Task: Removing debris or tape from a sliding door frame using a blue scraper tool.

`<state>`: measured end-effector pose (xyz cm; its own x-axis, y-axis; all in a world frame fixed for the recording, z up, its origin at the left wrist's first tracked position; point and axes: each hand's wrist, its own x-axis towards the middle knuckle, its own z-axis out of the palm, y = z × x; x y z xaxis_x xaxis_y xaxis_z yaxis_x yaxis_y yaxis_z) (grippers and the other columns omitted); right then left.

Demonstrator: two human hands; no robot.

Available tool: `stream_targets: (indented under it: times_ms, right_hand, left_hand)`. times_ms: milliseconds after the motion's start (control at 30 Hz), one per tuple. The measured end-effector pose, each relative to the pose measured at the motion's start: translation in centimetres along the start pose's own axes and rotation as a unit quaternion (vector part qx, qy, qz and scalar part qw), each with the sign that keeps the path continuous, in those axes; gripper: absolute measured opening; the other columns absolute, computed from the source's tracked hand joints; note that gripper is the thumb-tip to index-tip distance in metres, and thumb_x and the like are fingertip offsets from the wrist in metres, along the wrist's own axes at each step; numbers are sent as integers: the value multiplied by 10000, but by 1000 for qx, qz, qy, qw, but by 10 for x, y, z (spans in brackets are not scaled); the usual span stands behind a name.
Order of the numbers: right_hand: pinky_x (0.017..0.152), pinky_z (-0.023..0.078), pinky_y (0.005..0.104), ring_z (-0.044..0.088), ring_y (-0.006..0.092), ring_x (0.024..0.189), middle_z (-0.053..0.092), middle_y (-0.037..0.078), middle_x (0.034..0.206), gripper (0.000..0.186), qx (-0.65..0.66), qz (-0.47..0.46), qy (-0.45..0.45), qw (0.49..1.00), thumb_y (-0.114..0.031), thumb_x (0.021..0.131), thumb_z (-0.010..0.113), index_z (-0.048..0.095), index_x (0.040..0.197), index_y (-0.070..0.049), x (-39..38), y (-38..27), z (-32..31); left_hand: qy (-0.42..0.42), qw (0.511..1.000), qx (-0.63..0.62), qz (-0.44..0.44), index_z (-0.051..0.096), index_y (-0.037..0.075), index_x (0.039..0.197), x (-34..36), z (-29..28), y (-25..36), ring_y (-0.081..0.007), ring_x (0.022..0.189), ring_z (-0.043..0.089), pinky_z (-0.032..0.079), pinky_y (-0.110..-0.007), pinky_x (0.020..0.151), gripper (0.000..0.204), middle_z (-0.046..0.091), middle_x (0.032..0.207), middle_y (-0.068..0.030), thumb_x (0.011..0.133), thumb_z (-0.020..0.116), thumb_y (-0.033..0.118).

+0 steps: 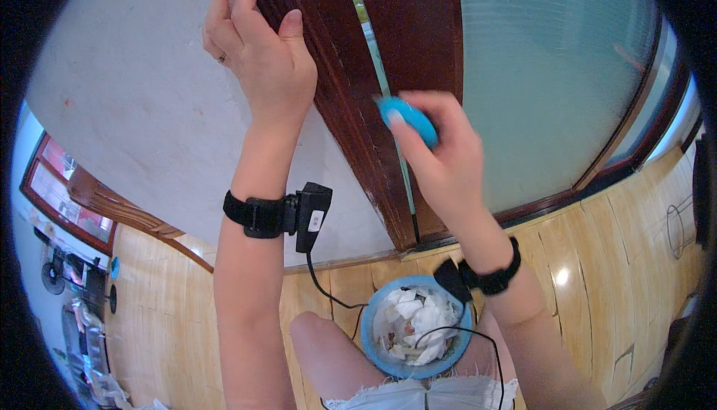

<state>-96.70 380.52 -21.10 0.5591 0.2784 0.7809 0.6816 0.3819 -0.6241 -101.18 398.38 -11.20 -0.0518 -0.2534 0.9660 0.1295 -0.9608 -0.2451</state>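
In my right hand is a small oval bright-blue brush, my fingers wrapped around it. Its frayed-looking front end meets the dark brown wooden door frame beside the narrow gap; motion blurs the hand slightly and I cannot make out the bristles clearly. My left hand is raised higher, fingers apart and loosely curled, holding nothing. It lies in front of the white wall and the frame's left edge; whether the fingertips touch the wood I cannot tell.
A frosted-glass door panel stands on the right. Between my knees sits a blue bin with crumpled white tissues. Black cables run from my wrist straps past the bin. A carved wooden furniture piece is at left.
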Motion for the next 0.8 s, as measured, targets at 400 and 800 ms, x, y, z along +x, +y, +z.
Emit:
stream_targets:
  times_ms: [400, 800]
  right_hand:
    - [569, 493, 314, 645, 260, 675, 638, 150, 785, 195, -46, -141, 70, 986, -94, 797, 652, 583, 966, -26, 60, 1, 44]
    - [582, 497, 313, 641, 257, 672, 633, 152, 796, 186, -39, -155, 85, 983, -82, 787, 654, 584, 946, -14, 61, -3, 48]
  left_hand:
    - [-113, 993, 14, 34, 315, 76, 1396, 5, -19, -4, -345, 1375, 175, 63, -487, 1096, 535, 240, 1476, -167, 899, 490, 169]
    - [-119, 993, 6, 28, 298, 95, 1411, 4, -19, -4, -344, 1386, 149, 62, -499, 1091, 544, 203, 1491, -168, 902, 479, 160]
